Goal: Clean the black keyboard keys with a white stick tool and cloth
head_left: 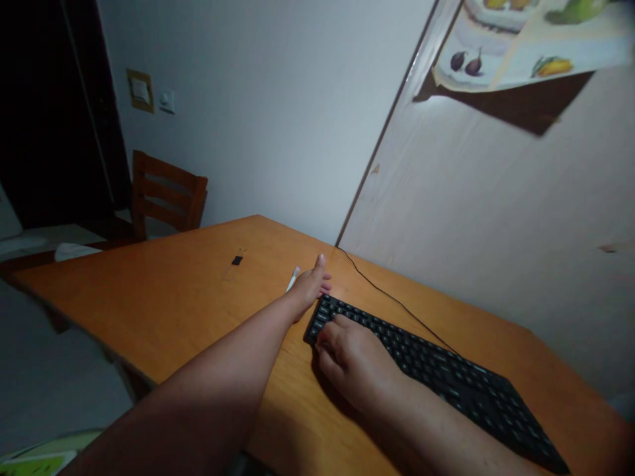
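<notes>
A black keyboard (407,350) with a thin cable lies at a slant on the wooden table. My left hand (308,289) is open beside the keyboard's far left corner, thumb up and fingers stretched out; whether it touches the corner, I cannot tell. Over the left end of the keys is my right hand (357,360), its fingers curled and pressed together. Whatever those fingers hold, if anything, is hidden. Just left of my left hand lies a slim white stick-like object (293,277), partly covered by the hand.
The table (198,291) meets a pale wall along its back. A small black object (237,260) rests farther left on it. The cable (387,292) runs behind the keyboard to the wall. A wooden chair (166,192) stands beyond the far left edge.
</notes>
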`<state>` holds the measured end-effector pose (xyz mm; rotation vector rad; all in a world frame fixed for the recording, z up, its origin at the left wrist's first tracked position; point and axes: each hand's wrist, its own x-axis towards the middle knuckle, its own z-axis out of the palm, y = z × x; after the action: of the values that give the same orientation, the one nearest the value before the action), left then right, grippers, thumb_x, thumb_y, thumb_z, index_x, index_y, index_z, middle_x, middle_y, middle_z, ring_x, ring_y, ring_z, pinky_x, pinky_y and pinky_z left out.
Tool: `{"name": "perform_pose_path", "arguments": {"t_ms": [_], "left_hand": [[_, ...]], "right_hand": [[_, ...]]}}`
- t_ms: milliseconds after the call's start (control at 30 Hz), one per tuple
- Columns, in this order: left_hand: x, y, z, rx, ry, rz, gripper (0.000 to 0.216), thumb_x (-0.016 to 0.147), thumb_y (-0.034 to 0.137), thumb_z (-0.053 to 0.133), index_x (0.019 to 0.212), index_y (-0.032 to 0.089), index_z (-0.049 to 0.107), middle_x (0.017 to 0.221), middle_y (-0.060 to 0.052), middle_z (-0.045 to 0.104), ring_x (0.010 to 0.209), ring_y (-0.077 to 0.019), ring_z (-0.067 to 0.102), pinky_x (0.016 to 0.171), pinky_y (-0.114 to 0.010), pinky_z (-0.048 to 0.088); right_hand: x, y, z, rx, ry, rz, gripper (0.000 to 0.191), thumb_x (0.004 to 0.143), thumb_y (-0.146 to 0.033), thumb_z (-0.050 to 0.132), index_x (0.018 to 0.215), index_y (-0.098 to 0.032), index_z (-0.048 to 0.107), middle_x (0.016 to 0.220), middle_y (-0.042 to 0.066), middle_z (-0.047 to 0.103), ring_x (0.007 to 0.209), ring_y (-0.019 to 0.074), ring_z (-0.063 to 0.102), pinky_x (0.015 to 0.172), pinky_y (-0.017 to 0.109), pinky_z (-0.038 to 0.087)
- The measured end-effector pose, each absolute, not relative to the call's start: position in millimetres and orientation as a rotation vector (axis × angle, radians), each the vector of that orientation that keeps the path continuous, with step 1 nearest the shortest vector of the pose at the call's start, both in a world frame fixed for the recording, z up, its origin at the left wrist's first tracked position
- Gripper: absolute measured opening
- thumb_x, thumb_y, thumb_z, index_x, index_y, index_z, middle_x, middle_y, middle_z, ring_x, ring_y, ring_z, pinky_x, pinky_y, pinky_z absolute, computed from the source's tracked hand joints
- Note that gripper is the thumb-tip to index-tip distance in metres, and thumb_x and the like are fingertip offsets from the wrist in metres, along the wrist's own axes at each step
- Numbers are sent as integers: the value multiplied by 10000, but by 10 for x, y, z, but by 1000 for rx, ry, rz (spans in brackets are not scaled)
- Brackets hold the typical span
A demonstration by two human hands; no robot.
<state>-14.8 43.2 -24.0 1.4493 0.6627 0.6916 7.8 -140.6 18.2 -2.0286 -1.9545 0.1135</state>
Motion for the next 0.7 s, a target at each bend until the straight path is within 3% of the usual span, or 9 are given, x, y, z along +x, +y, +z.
{"name": "perform_pose_path", "arguments": {"t_ms": [233, 700], "left_hand": [[-176, 465, -225, 1467, 632, 696, 901, 816, 869, 297, 1060, 92, 684, 957, -172, 731, 884, -263, 693, 806, -366, 529], [-201, 540, -250, 1492, 609, 712, 946, 792, 892, 301, 1070, 66, 668, 912, -165, 721, 861, -267, 683, 804, -385, 519]], "right_hand": [[281, -1906, 178, -2244, -1778, 13, 117, 889, -180, 512, 833, -184, 615, 863, 47, 584, 767, 164, 539, 692, 273, 387], [989, -3158, -23, -2459, -1305, -100, 161, 932, -249, 478, 860, -207, 615, 879, 50, 602, 809, 200, 578, 737, 319, 416]]}}
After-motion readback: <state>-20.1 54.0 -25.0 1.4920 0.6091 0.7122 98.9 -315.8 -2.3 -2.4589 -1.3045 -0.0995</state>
